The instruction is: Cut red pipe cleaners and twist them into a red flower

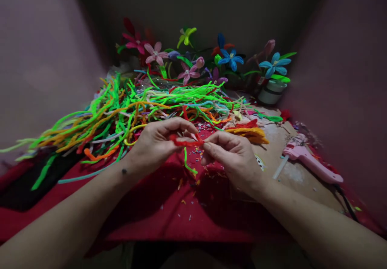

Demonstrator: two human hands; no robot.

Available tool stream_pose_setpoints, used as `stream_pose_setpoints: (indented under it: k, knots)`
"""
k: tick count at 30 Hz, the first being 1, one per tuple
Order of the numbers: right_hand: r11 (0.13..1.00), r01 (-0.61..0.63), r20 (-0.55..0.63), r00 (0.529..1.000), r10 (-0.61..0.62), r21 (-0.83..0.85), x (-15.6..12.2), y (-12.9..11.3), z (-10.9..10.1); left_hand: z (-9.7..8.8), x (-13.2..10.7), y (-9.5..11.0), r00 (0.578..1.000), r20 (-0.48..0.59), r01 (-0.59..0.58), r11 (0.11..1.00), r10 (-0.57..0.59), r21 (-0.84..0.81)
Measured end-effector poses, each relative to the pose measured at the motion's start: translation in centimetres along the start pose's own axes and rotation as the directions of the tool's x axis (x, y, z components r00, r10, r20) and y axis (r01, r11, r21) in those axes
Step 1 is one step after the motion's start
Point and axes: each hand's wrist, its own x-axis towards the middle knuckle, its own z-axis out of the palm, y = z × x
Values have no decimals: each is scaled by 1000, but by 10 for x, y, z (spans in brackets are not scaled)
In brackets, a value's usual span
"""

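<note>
My left hand (pixel 157 142) and my right hand (pixel 234 156) meet over the red cloth (pixel 169 208), both pinching a short red pipe cleaner (pixel 185 142) stretched between their fingertips. A green pipe cleaner piece (pixel 189 164) hangs down just below the hands. Both hands have their fingers curled closed on the red piece. Small coloured scraps lie scattered on the cloth under them.
A big heap of green, orange and yellow pipe cleaners (pixel 121 107) spreads across the left and middle. Finished pipe-cleaner flowers (pixel 187 69) stand at the back, some in a white pot (pixel 270 91). A pink glue gun (pixel 308 162) lies at the right, and orange folded pieces (pixel 250 134) sit near it.
</note>
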Motion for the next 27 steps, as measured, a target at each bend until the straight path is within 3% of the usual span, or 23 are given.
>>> stream_pose_setpoints:
  k: [3, 6, 8, 10, 12, 13, 15, 17, 20, 23, 27]
  knots:
    - [986, -87, 52, 995, 81, 139, 2, 0, 2, -3, 0, -2, 948, 73, -319, 915, 311, 246]
    - [988, -92, 66, 994, 84, 128, 0, -1, 3, -2, -2, -3, 922, 128, -386, 874, 365, 296]
    - [998, -52, 51, 997, 50, 46, -2, -1, 2, 2, -3, -2, 960, 138, -273, 930, 245, 247]
    - [989, 68, 24, 998, -65, -133, -4, 1, 2, 7, -5, -1, 986, 167, -20, 994, 2, 106]
    - [912, 223, 20, 973, -230, -345, -6, 3, 1, 11, -6, -1, 952, 232, 217, 975, -199, -52]
    - [860, 280, 28, 954, -297, -426, -6, 5, 1, 13, -6, -1, 936, 254, 275, 957, -243, -96]
    - [806, 327, 32, 933, -359, -494, -6, 9, 1, 13, -6, -2, 939, 250, 259, 964, -238, -57]
    - [855, 287, 15, 950, -311, -431, -4, 11, 2, 12, -5, -2, 964, 209, 149, 985, -164, 86]
    - [988, 73, 28, 997, -70, -134, 2, 10, 2, 9, -3, 0, 987, 149, 27, 967, -66, 252]
    - [987, -133, 74, 989, 127, 89, 6, 8, 3, 10, -1, -1, 996, 84, 16, 965, -40, 262]
    - [978, -180, 40, 983, 177, 105, 8, 11, 2, 12, -2, -10, 998, 11, -70, 951, 70, 300]
